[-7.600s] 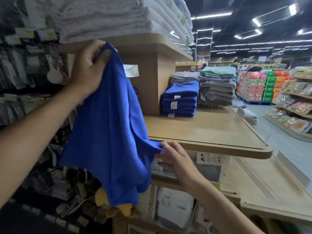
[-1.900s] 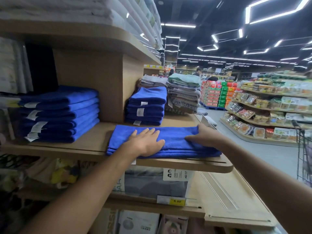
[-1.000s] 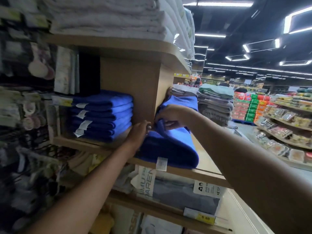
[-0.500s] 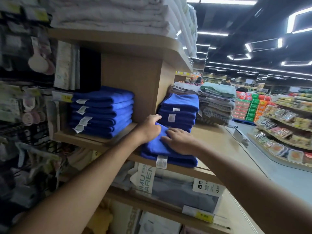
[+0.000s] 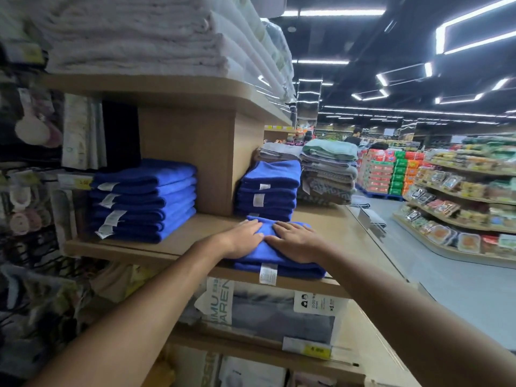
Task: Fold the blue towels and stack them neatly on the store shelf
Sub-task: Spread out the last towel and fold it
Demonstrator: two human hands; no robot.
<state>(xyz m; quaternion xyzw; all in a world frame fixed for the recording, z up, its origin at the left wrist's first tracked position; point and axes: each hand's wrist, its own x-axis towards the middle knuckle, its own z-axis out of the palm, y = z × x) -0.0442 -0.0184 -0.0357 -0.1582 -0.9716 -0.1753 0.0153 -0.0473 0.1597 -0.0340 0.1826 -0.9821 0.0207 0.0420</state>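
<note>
A person's left hand [image 5: 242,239] and right hand [image 5: 296,243] press flat, side by side, on a folded blue towel [image 5: 282,262] lying at the front edge of a wooden store shelf [image 5: 349,233]. Neither grip is closed on anything: the fingers lie straight on the cloth. A white tag [image 5: 268,273] hangs from the towel's near fold over the shelf lip. Just beside the towel at its 12 o'clock stands a stack of blue towels [image 5: 268,191]. A second blue stack [image 5: 145,199] sits at 10 o'clock, beyond a wooden divider [image 5: 201,157]. Grey and green towels [image 5: 326,171] are piled at 1 o'clock, and white towels [image 5: 139,32] lie high at 11 o'clock.
</note>
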